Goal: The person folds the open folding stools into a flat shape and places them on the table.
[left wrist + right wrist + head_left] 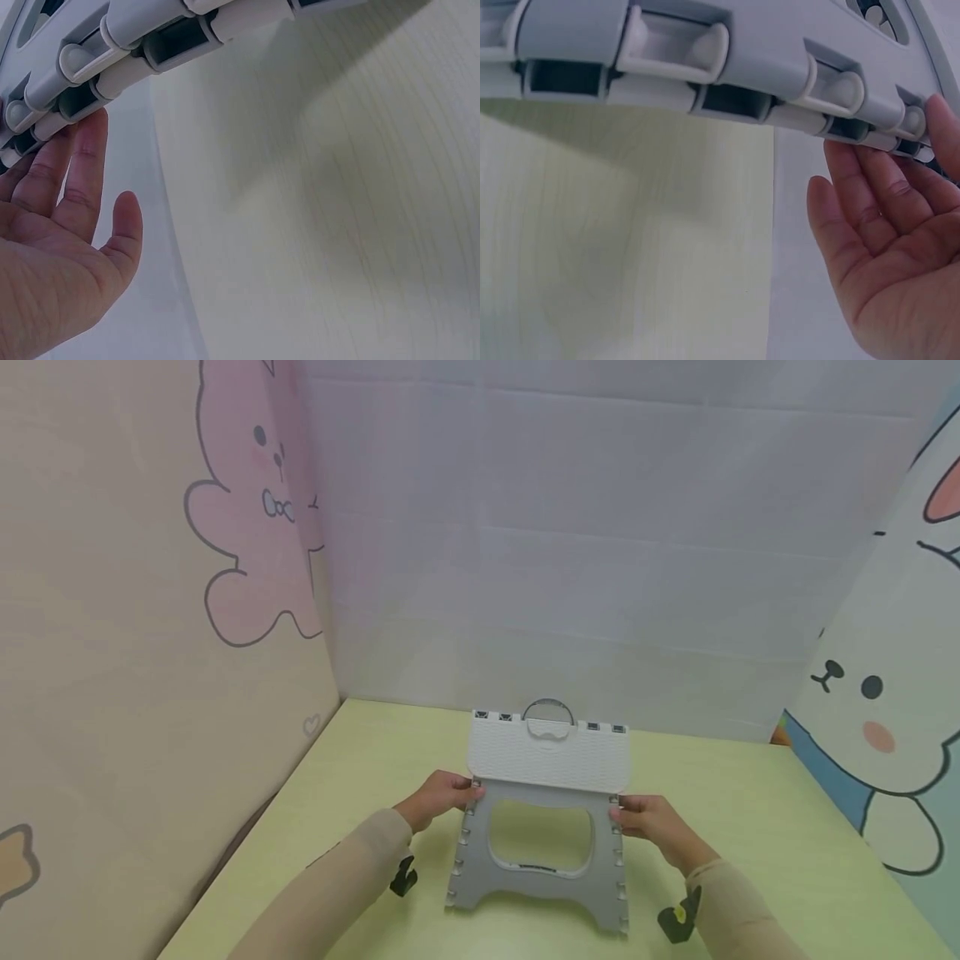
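A grey and white folding step stool (549,760) stands on the table, its white textured top uppermost and a grey leg panel (536,887) with a large cut-out facing me. A thin loop handle (558,702) rises from the top's far edge. My left hand (438,797) holds the left edge of the leg panel just under the top, thumb in front. On the opposite edge, at about the same height, my right hand (660,827) grips with the fingers behind. Both wrist views show the hinged side edges of the stool (161,22) close up, with fingertips against them.
The pale yellow wood-grain table (397,735) extends around the stool. A white cloth wall (585,568) stands at the back, with cartoon-printed walls (150,693) on the left and right. Dark wrist fittings (678,920) hang from the sleeves.
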`<state>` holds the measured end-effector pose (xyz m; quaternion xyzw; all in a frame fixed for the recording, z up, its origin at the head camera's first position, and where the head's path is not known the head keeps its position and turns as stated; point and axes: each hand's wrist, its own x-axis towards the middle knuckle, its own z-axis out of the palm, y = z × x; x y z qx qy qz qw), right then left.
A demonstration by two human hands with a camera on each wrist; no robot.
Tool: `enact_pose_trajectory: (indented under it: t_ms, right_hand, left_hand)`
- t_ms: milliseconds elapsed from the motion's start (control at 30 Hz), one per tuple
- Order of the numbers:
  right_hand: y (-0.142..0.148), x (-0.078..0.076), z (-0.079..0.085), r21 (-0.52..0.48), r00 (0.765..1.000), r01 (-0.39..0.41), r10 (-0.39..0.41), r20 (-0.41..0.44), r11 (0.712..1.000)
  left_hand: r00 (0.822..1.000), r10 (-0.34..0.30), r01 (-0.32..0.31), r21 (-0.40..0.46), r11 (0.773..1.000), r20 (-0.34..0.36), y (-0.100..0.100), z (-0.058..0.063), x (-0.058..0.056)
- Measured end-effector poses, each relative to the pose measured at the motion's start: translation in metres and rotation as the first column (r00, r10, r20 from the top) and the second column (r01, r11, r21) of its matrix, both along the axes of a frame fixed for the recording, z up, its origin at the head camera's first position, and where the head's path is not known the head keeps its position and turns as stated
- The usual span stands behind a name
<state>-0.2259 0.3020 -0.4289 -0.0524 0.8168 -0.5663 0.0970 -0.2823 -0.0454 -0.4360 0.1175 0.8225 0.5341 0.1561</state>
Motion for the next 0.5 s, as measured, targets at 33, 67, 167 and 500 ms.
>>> enact_pose_trajectory:
  t_ms: [33,67,167,500]
  right_hand:
    - [-0.0003,-0.0001,-0.0002,0.001,1.0,0.0,0.0,0.0,1.0]
    - [-0.0006,-0.0001,-0.0004,0.002,1.0,0.003,-0.003,0.002,1.0]
    - [-0.0004,-0.0008,-0.0014,0.004,1.0,0.004,-0.004,0.005,1.0]
    - [0.0,0.0024,-0.0053,0.005,1.0,0.015,-0.015,0.02,1.0]
  left_hand:
    - [1.0,0.0,0.0,0.002,1.0,-0.001,-0.0001,-0.0004,-0.0002]
    - [1.0,-0.002,0.002,0.003,1.0,-0.003,-0.0002,-0.0007,-0.0005]
    - [1.0,-0.005,0.005,0.0,1.0,0.0,-0.0005,-0.0029,-0.0026]
    - [1.0,-0.017,0.017,-0.033,0.999,-0.003,0.0012,-0.0068,-0.0015]
